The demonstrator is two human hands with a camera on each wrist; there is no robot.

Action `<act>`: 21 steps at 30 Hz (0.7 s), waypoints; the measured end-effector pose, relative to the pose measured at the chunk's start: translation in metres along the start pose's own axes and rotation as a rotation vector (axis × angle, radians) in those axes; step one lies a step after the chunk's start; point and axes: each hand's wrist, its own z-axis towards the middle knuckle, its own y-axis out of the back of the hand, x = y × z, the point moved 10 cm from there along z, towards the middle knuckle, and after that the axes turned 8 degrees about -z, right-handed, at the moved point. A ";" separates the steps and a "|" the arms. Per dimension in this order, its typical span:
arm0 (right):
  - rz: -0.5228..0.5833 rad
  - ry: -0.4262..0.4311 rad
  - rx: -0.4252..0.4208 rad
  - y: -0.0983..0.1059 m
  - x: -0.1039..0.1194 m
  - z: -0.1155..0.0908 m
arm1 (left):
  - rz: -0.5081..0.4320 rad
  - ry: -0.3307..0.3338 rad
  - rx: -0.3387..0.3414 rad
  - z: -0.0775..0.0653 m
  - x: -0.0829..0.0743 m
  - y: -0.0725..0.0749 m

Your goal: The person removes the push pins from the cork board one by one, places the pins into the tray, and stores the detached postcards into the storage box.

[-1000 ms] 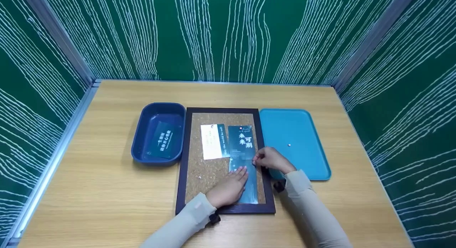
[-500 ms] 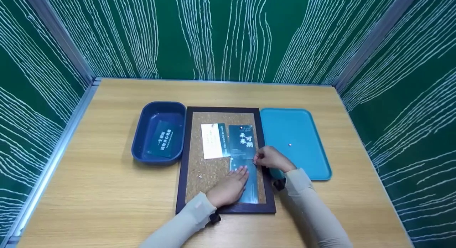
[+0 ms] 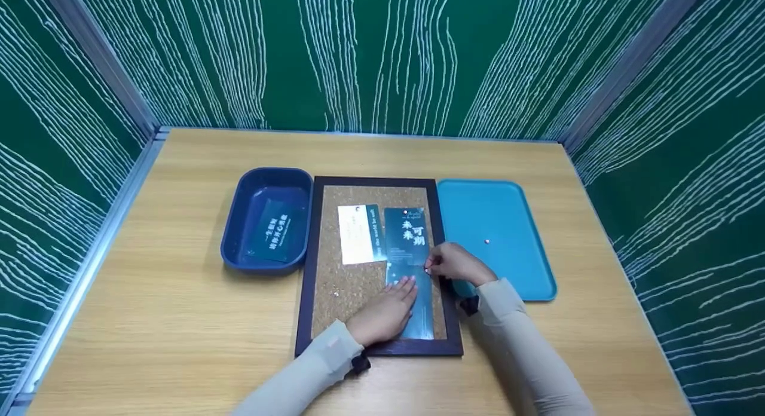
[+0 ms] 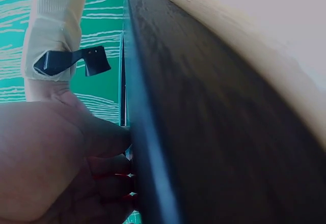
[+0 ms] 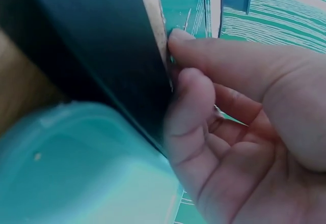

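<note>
In the head view, my left hand (image 3: pixel 385 311) rests with straight fingers on a blue-green card (image 3: pixel 423 308) at the lower right of a framed cork board (image 3: pixel 352 284). At that card's top right corner, my right hand (image 3: pixel 457 265) pinches a small pushpin (image 3: pixel 427 271), mostly hidden by the fingertips. The right wrist view shows thumb and forefinger (image 5: pixel 191 94) close together at the cork's edge beside the dark frame (image 5: pixel 102 35). Above lies a green card with white characters (image 3: pixel 406 242), a pushpin (image 3: pixel 405 212) near its top. Left of it is a white-and-green card (image 3: pixel 358 236).
A dark blue bin (image 3: pixel 230 236) holding a green card (image 3: pixel 276 232) stands against the board's left side. To its right lies a turquoise tray (image 3: pixel 508 272) with one pushpin (image 3: pixel 487 241) on it. A small shiny bit (image 3: pixel 336 294) sits on the lower left cork.
Both hands keep nearly the same places. A pale spot of the pushpin now shows more clearly at my right fingertips. The head view has tipped very slightly.
</note>
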 end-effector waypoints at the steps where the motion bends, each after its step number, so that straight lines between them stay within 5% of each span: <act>1: 0.000 -0.004 0.011 0.000 0.000 0.000 | -0.001 0.000 -0.001 0.000 0.000 0.000; 21: -0.038 0.016 0.037 -0.002 0.002 0.004 | -0.029 0.000 0.022 0.001 0.001 -0.002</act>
